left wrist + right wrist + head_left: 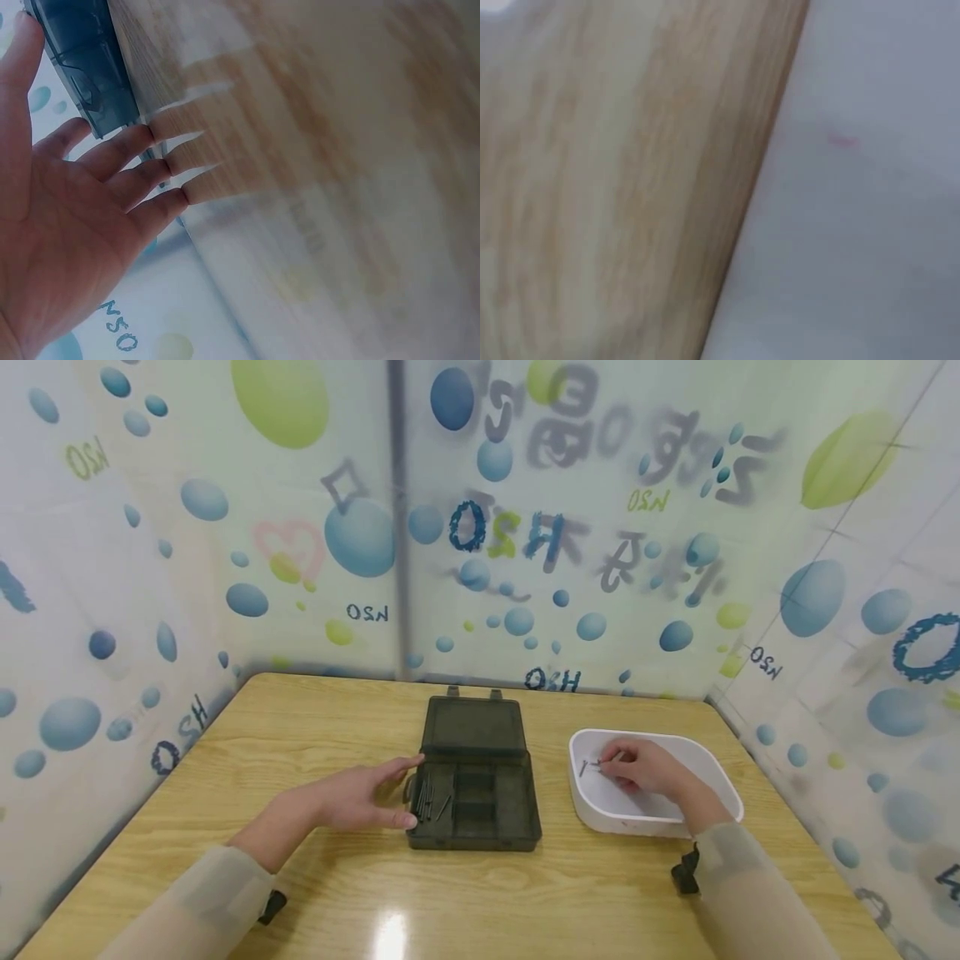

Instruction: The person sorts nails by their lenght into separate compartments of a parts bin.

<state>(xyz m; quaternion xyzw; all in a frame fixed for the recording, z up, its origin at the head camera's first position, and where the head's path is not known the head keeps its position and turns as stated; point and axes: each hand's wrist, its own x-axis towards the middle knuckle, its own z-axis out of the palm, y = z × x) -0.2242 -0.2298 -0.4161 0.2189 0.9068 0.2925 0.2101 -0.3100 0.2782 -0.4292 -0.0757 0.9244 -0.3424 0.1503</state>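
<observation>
On our bench (600, 897), our left hand (360, 797) spreads beside the dark case (480, 842); our right hand (647, 768), grip unclear, is by pins (582, 768) in the white tub (626, 821).

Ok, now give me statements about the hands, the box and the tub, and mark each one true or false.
1. The right hand reaches into the white tub. True.
2. Thin metal pieces lie in the left-hand compartment of the dark box. True.
3. The box is closed. False: its lid is open at the far side.
4. The left hand is at the box's left side. True.
5. The tub stands to the left of the box. False: it stands to the right.
</observation>
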